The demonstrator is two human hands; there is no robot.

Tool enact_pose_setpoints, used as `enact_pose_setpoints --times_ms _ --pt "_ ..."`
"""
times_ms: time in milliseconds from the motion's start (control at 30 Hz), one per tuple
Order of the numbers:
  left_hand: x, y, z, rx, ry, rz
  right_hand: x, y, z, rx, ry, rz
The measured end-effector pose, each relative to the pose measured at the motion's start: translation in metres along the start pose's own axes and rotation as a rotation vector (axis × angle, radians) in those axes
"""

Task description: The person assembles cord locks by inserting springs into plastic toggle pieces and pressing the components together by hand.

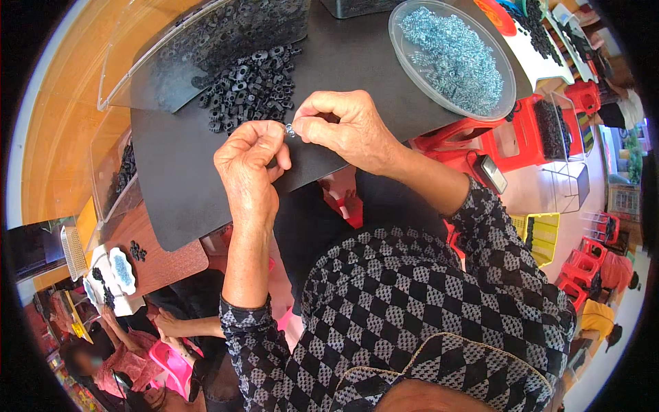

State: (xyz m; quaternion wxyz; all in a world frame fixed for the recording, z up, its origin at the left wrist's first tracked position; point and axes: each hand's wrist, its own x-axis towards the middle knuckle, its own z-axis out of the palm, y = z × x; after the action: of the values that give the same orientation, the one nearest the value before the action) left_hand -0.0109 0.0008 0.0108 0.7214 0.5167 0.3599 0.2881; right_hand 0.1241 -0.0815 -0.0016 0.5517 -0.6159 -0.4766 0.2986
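Both my hands meet above the front part of the dark table (185,185). Between their fingertips is a small shiny metal spring (290,130). My left hand (252,154) pinches it from the left with thumb and forefinger, the other fingers curled. From the right, thumb and forefinger of my right hand (347,127) close on the same piece. Just beyond my left hand lies a heap of small black plastic parts (254,89). At the far right, a round clear tub (396,34) holds a mass of similar silvery-blue springs (456,62).
A large clear bin (137,75) with more black parts stands tilted at the far left. Red stools (504,141) stand beyond the table's right edge, near a yellow crate (544,237). Other people sit at a brown table (161,237) at lower left and along the right.
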Motion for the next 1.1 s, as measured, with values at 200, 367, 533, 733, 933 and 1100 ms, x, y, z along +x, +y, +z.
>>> enact_pose_setpoints --times_ms 200,367,533,733,933,1100 --pt "-0.0004 -0.0021 0.0041 -0.068 0.011 0.039 0.0019 0.0001 0.0006 0.084 -0.002 0.011" --pt "-0.0022 0.0000 -0.0018 -0.037 -0.069 0.011 0.0021 -0.0015 0.0008 0.145 0.001 0.076" --pt "-0.0050 0.0007 0.0000 -0.081 -0.084 -0.019 0.0027 0.0001 0.0020 0.114 0.026 0.069" --pt "-0.0053 -0.0034 0.0024 0.014 -0.077 0.000 0.0018 0.0014 0.0035 0.089 0.030 0.047" --pt "-0.0065 0.0016 -0.0008 -0.026 -0.071 -0.019 -0.0002 -0.0013 0.0051 0.060 0.064 0.011" --pt "-0.0042 -0.0022 -0.0002 -0.060 -0.037 -0.026 -0.0032 0.0013 0.0058 0.019 0.052 0.007"
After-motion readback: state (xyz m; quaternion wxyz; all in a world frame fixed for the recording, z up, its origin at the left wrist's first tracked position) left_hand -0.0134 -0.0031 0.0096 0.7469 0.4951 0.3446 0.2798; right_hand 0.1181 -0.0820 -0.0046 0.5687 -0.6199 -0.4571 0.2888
